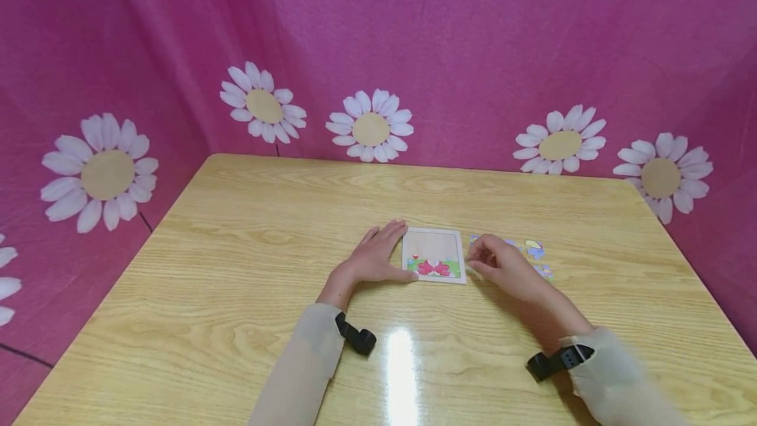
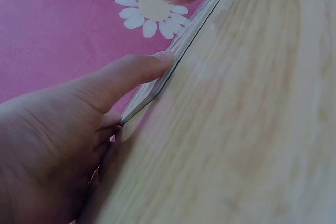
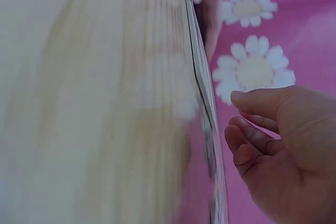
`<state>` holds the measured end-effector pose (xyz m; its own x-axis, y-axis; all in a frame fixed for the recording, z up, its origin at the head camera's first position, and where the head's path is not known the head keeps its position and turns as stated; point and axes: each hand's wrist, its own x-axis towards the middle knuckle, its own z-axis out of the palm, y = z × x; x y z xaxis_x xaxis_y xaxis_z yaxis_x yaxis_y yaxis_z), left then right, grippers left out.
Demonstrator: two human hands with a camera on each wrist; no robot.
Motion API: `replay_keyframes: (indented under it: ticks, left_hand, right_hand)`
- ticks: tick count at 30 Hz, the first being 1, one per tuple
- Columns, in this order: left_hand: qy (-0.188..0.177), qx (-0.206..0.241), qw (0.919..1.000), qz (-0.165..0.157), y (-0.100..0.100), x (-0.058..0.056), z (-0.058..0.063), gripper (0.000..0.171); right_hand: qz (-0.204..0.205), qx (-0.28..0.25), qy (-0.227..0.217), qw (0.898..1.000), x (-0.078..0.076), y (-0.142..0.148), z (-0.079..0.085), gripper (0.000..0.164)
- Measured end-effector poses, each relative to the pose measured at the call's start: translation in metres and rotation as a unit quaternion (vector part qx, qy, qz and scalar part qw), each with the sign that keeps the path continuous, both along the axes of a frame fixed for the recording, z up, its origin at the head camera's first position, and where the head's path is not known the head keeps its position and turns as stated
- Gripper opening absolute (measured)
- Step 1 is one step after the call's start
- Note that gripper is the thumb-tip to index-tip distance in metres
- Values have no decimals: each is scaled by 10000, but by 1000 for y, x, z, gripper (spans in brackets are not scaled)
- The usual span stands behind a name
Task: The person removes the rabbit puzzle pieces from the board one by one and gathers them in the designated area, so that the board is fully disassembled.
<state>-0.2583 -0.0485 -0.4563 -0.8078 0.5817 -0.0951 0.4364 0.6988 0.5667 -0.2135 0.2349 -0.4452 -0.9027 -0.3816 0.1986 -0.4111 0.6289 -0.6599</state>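
Note:
A small square jigsaw tray (image 1: 434, 242) with a pale rim lies on the table. Its lower part holds fitted pieces (image 1: 434, 268) in green and red; above them is bare backing. My left hand (image 1: 374, 260) spreads along the tray's left side, thumb resting at the near-left corner and straight fingers reaching to the far-left one. Just right of the tray hovers my right hand (image 1: 510, 269), its fingers loosely bent. In the right wrist view a gap shows between the thumb (image 3: 257, 100) and the bent fingers, with no piece visible there. Loose puzzle pieces (image 1: 534, 248) lie beside and partly behind this hand.
The wooden table (image 1: 266, 235) extends on all sides of the tray. Behind it and to the left hangs a pink cloth (image 1: 461, 58) with big white daisies. Each wrist carries a black strap camera (image 1: 359, 338). Light glares off the tabletop near the front.

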Motion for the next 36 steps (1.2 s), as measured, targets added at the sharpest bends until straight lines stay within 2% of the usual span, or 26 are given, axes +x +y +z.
replay_keyframes:
  ticks: [7, 13, 17, 25, 36]
  left_hand:
    - [3, -50, 10000, 33, 0, 1, 1, 102]
    - [-24, -29, 10000, 31, 1, 1, 1, 101]
    - [-27, -30, 10000, 32, 0, 1, 1, 101]
    - [-9, -18, 10000, 17, -1, 0, 2, 102]
    - [-21, -66, 10000, 66, 0, 0, 1, 104]
  right_hand:
    - [308, 59, -438, 9985, -5, -42, 4, 12]
    - [618, 74, -650, 9959, -9, -62, 5, 12]
    - [670, 153, -744, 9949, -11, -68, 5, 15]
    - [908, 430, -615, 9930, -17, -72, 5, 21]
    - [1017, 284, -1080, 9885, -20, -74, 7, 22]
